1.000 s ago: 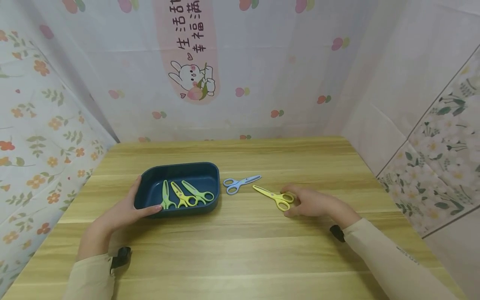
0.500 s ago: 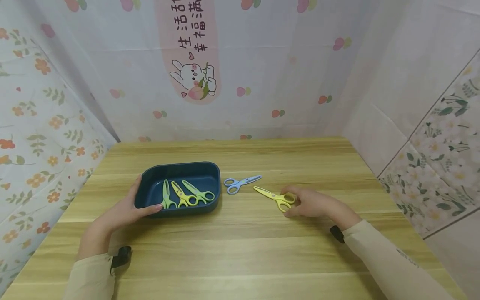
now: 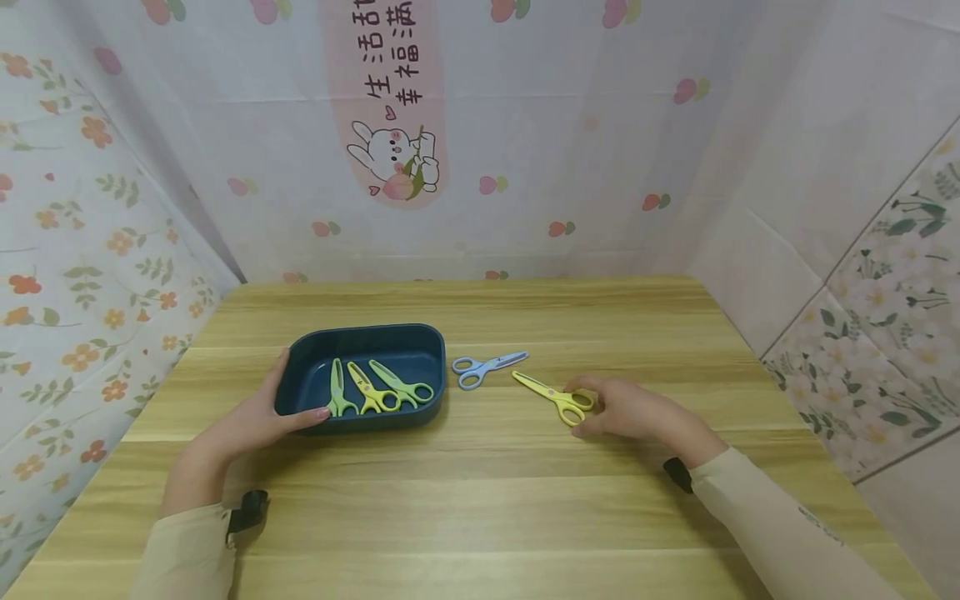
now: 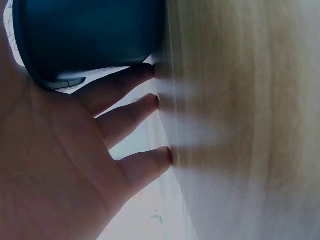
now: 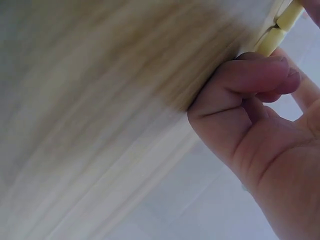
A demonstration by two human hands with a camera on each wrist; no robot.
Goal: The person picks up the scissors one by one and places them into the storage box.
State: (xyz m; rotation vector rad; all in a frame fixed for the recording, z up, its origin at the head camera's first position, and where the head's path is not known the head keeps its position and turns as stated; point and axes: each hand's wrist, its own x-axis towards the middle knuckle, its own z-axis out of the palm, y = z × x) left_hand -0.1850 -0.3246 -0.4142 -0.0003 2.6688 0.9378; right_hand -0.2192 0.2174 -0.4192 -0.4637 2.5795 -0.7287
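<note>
So yeah, left hand [image 3: 251, 423] spreading loosely against blue tray [image 3: 375, 340], right hand [image 3: 630, 408] pinching yellow scissors [image 3: 555, 396], blue scissors [image 3: 487, 365] lying on table [image 3: 450, 517] in between.

smooth plastic scissors [image 3: 565, 401], wood-grain table [image 3: 480, 508]

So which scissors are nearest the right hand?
The yellow scissors on the wood-grain table, handles at the right hand. The light blue pair is farther; another yellow pair and two green pairs are in the dark blue tray.
</note>
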